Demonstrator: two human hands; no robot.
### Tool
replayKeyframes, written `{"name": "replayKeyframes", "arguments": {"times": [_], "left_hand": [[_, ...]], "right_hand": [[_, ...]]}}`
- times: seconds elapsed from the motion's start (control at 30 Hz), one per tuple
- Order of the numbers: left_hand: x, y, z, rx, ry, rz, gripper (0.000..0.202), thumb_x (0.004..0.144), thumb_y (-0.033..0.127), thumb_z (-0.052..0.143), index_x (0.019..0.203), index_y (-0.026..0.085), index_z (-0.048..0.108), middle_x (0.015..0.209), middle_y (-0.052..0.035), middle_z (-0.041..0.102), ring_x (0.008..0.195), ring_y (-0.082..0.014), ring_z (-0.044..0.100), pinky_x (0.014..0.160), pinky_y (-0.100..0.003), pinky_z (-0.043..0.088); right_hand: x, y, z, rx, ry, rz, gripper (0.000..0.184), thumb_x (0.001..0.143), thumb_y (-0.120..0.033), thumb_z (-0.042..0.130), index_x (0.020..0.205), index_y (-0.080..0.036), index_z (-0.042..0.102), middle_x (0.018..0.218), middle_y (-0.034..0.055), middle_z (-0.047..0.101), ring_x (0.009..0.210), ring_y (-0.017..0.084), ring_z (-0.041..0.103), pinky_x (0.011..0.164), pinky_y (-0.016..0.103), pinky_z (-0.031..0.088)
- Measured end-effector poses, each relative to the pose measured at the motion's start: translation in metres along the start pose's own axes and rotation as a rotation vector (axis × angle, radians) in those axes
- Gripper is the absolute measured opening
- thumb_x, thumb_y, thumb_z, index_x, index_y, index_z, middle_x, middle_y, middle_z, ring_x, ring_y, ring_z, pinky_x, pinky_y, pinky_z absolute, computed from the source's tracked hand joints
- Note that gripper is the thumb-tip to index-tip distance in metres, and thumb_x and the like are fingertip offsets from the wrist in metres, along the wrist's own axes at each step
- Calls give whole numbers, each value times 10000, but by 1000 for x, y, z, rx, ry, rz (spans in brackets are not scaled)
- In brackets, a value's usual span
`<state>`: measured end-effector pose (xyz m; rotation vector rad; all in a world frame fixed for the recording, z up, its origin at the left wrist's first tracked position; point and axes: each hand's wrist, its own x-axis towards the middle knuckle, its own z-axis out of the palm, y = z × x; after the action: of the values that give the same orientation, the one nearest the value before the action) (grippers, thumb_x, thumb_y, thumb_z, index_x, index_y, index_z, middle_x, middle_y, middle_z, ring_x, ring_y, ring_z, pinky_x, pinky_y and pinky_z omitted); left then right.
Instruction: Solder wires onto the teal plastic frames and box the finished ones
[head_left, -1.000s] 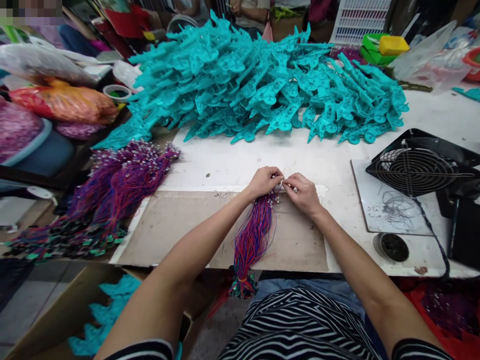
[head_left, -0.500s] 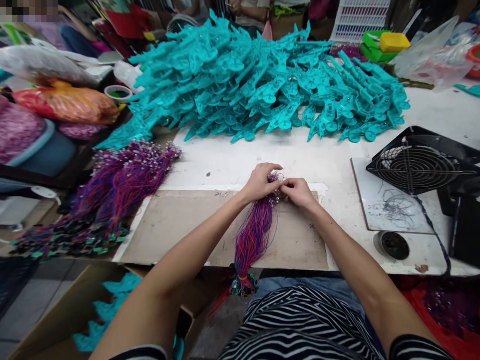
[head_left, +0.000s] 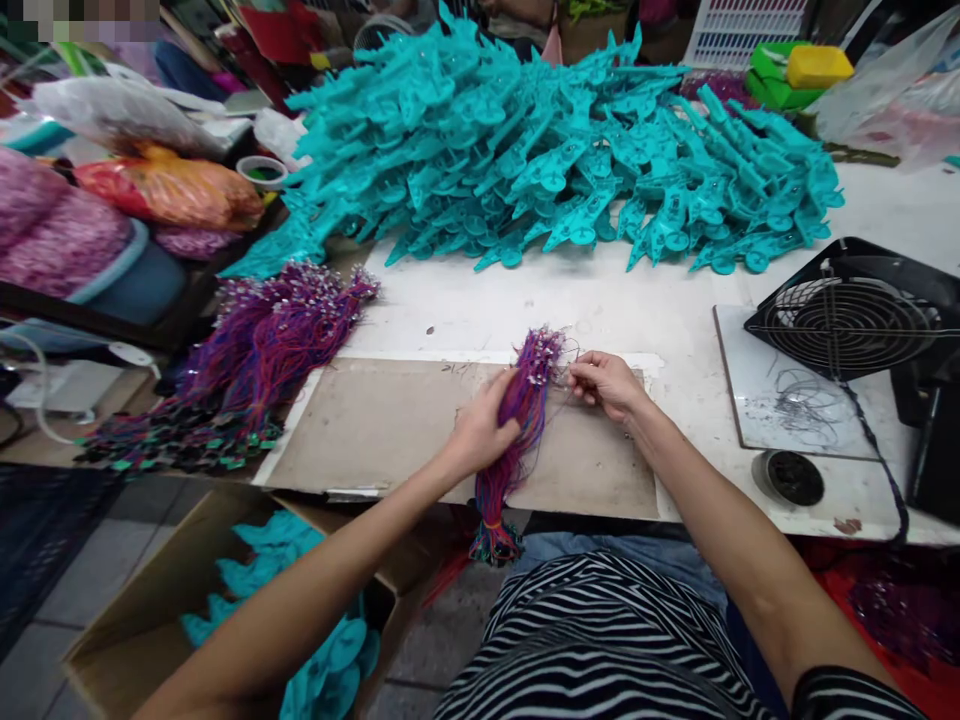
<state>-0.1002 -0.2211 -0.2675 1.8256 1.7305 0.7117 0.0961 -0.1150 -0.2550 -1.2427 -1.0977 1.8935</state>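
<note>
A bundle of thin red, blue and purple wires (head_left: 525, 400) lies on a brown cardboard sheet (head_left: 375, 430), its small clear tips pointing away from me and its lower end hanging over the table edge. My left hand (head_left: 484, 432) is wrapped round the middle of that bundle. My right hand (head_left: 604, 382) sits just right of the tips, fingers pinched on a single thin wire drawn out of the bundle.
A big heap of teal plastic parts (head_left: 555, 150) fills the far side of the white table (head_left: 637, 300). A larger wire bundle (head_left: 247, 360) lies left. A black fan (head_left: 855, 320) and a small round tin (head_left: 791, 478) stand right. A cardboard box (head_left: 225, 600) holding teal parts sits below left.
My left hand slid from the bundle's tips down to its middle and closed round it. My right hand moved slightly right, pulling one wire from the tips. The view shifted a little.
</note>
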Motion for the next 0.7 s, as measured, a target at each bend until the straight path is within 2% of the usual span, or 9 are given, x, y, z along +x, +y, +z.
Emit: {"name": "replayKeyframes", "arguments": {"times": [0.07, 0.17, 0.27, 0.33, 0.47, 0.6, 0.7], "left_hand": [[2, -16, -7, -157, 41, -85, 674, 746, 125, 485, 1421, 128, 472, 1391, -144, 582, 1284, -274, 565, 1143, -470, 421], [4, -28, -12, -289, 103, -182, 617, 739, 120, 472, 1352, 136, 547, 1277, -100, 668, 1170, -255, 639, 1120, -475, 450], [2, -28, -8, -306, 186, -206, 608, 740, 123, 496, 1345, 150, 563, 1315, -98, 651, 1214, -267, 614, 1143, -489, 422], [1, -27, -4, -291, 229, -173, 632, 744, 118, 508, 1373, 160, 544, 1361, -104, 621, 1273, -271, 573, 1169, -493, 388], [1, -31, -3, -272, 242, -113, 692, 710, 71, 490, 1393, 176, 536, 1381, -103, 601, 1286, -261, 554, 1172, -486, 384], [1, -31, -11, -273, 245, -156, 735, 674, 58, 489, 1400, 171, 526, 1366, -126, 592, 1199, -267, 593, 1054, -468, 497], [4, -13, -22, -225, 345, -124, 693, 707, 97, 521, 1395, 180, 517, 1399, -140, 561, 1228, -286, 564, 973, -446, 532]], "right_hand": [[-3, 0, 1, 16, 0, 26, 194, 683, -221, 718, 700, -189, 527, 526, -49, 620, 397, 65, 515, 333, 145, 309], [-8, 3, 3, 20, 0, 48, 182, 714, -214, 725, 719, -185, 545, 532, -43, 626, 407, 73, 539, 342, 148, 344], [-11, 7, 4, 6, 5, 40, 190, 720, -232, 749, 708, -174, 568, 552, -17, 646, 427, 83, 565, 361, 156, 382], [-13, 8, 2, -6, 26, 10, 195, 715, -241, 760, 693, -166, 581, 557, -7, 651, 434, 83, 569, 369, 158, 392], [-16, 8, -5, -16, 101, -81, 216, 690, -273, 771, 668, -165, 585, 530, -18, 629, 419, 72, 538, 369, 158, 374], [-20, 10, -15, -1, 166, -158, 262, 646, -353, 776, 685, -170, 593, 568, -16, 641, 446, 69, 539, 387, 162, 376], [-23, 15, -18, 9, 190, -199, 323, 612, -423, 779, 715, -173, 602, 643, -1, 673, 496, 70, 561, 414, 164, 395]]}}
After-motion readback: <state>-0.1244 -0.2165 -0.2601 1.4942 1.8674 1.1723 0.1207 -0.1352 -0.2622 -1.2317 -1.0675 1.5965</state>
